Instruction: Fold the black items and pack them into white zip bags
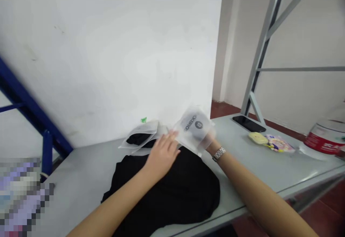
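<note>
The white wall (129, 57) is largest, rising behind a grey table (83, 179) with a smooth top. Next in size is the black cloth (172, 194), spread over the front of the table below the hands. It is plain and matte, with soft folds, a jagged left side and a rounded right side.

Smaller is the plastic bag (188, 125), above the far edge of the cloth. It is frosted and see-through, tilted and slightly blurred, with dark lettering, partly readable as "CKBRO", beside a dark round mark bearing a light symbol. The right hand (208, 139) is at its right side, showing hazily through the film; whether its fingers pinch the bag or lie inside cannot be told. The left hand (163, 154) is at the bag's left, palm down, fingers stretched out and slightly apart; contact with the bag is unclear.

To the left, against the wall, lies another clear bag (147, 129) with black material (138, 138) showing in it. At the right stands a large bottle (326, 138) with a red label, then come a black phone (248, 123), a colourful packet (279, 143), a pale yellow item (258, 138) and a metal watchband (218, 154) on the right wrist.
</note>
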